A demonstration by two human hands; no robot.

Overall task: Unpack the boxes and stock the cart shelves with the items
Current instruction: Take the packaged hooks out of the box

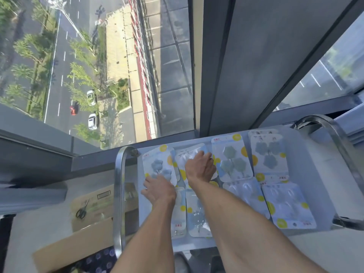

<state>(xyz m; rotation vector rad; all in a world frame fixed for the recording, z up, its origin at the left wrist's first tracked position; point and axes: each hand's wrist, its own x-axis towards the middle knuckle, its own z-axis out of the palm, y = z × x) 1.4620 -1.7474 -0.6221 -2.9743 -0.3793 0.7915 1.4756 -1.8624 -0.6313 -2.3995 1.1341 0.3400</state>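
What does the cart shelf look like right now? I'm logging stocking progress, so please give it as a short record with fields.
setting: cart top shelf beside a high window
items: flat hook packs in two rows, some overlapping
left hand: fingers lie on the far-left pack
right hand: fingers rest on a clear pack in the far row
box: open cardboard box on the floor left of the cart
tool: scissors lying on the box flap
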